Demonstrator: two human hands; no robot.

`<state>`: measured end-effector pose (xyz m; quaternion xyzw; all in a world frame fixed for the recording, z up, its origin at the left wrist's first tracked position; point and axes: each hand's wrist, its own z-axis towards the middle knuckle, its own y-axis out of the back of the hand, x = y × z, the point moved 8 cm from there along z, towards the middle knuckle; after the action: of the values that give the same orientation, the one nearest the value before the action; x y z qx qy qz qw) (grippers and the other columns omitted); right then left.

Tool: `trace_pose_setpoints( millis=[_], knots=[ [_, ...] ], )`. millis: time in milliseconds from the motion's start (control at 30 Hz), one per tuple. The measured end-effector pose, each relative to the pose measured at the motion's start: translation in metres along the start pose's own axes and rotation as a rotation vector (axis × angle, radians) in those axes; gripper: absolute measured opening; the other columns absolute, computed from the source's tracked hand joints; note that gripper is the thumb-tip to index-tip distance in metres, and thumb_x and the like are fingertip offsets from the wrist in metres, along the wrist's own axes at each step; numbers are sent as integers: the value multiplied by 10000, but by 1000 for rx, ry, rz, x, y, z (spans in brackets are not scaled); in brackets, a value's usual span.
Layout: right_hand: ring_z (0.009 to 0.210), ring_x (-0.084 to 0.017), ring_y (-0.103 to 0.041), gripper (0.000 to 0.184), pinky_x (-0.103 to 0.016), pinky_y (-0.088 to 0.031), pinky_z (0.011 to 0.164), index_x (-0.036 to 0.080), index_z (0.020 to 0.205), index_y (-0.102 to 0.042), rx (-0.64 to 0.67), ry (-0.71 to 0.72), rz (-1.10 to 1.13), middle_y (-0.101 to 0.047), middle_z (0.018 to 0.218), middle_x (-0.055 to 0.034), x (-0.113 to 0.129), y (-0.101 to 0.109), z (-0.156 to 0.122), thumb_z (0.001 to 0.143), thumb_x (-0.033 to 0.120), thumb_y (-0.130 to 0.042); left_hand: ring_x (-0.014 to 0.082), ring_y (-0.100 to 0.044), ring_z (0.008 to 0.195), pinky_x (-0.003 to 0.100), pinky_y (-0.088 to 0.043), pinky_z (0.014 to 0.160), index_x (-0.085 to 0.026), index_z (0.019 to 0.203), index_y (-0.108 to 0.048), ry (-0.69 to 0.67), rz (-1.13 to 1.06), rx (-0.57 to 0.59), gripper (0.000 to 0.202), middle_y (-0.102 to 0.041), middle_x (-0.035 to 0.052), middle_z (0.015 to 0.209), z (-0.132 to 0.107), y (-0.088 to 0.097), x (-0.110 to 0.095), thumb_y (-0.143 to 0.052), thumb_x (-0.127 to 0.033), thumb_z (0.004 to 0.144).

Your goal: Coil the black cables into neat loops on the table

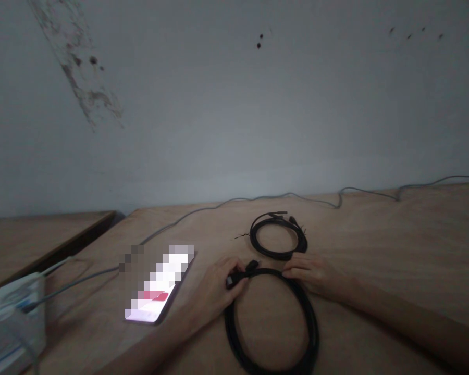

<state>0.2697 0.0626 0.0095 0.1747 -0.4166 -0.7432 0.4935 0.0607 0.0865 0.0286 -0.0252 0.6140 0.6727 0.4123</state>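
A large coil of black cable (313, 333) lies on the wooden table in front of me. My left hand (221, 286) is closed on the coil's upper left, with a black cable connector (231, 280) between thumb and fingers. Just beyond those fingers, a second black plug (252, 266) sticks out. My right hand (308, 272) has its fingers bent together around the coil's upper right part. Behind it lies a smaller coil of black cable (254, 242), tied with thin twist ties and close to my right fingertips.
Left of my hands lies a phone (175, 265) with a lit, blurred screen. A white box-shaped thing (35, 312) with cords stands at the left edge. A thin grey cord (195, 211) runs along the table (414, 234) by the wall (234, 120). Another wooden surface (31, 234) adjoins at left.
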Motion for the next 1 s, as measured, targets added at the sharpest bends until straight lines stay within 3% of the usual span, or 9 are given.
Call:
trace_pose_setpoints(
  millis=[133, 300, 600, 800, 900, 1000],
  knots=[
    [924, -228, -701, 306, -363, -585, 780, 214, 1163, -723, 18, 10, 20, -752, 1038, -126, 3, 4, 1, 1052, 221, -437, 228, -636, 897, 331, -473, 784, -225, 985, -659, -4, 3, 9, 108, -704, 44, 1025, -1, -1, 1, -632, -282, 898],
    [884, -207, -705, 308, -349, -589, 753, 223, 1048, -762, -43, -37, 75, -759, 962, -99, -3, 7, 1, 1020, 163, -461, 216, -633, 888, 313, -471, 768, -227, 991, -653, -14, -9, 11, 102, -699, 31, 1007, -1, -3, 3, -631, -287, 911],
    [842, -188, -677, 225, -318, -543, 723, 234, 1018, -727, -122, -48, 51, -751, 948, -43, 1, 17, 1, 912, 79, -602, 206, -626, 910, 302, -469, 774, -236, 1007, -636, -41, 9, 6, 99, -685, 13, 1022, -2, -6, 9, -640, -272, 915],
    [850, -195, -674, 153, -326, -530, 749, 243, 1019, -681, -105, -285, 78, -723, 946, -33, -9, 20, -4, 895, 167, -632, 207, -632, 882, 313, -476, 782, -234, 1005, -634, -44, 34, 8, 99, -685, 17, 1006, -2, -6, 8, -632, -291, 924],
    [796, -192, -674, 102, -318, -531, 704, 247, 997, -684, -60, -449, 123, -719, 920, -31, -18, 12, -6, 905, 288, -666, 212, -635, 884, 319, -478, 783, -229, 997, -635, -35, 49, 10, 99, -687, 21, 997, -1, -6, 7, -635, -289, 918],
    [729, -171, -658, 90, -288, -516, 644, 241, 967, -691, -43, -544, 190, -714, 889, -28, -24, 4, -6, 902, 297, -666, 213, -635, 897, 320, -481, 790, -231, 997, -636, -38, 45, 5, 97, -689, 19, 1003, -1, -5, 6, -639, -280, 914]
  ],
)
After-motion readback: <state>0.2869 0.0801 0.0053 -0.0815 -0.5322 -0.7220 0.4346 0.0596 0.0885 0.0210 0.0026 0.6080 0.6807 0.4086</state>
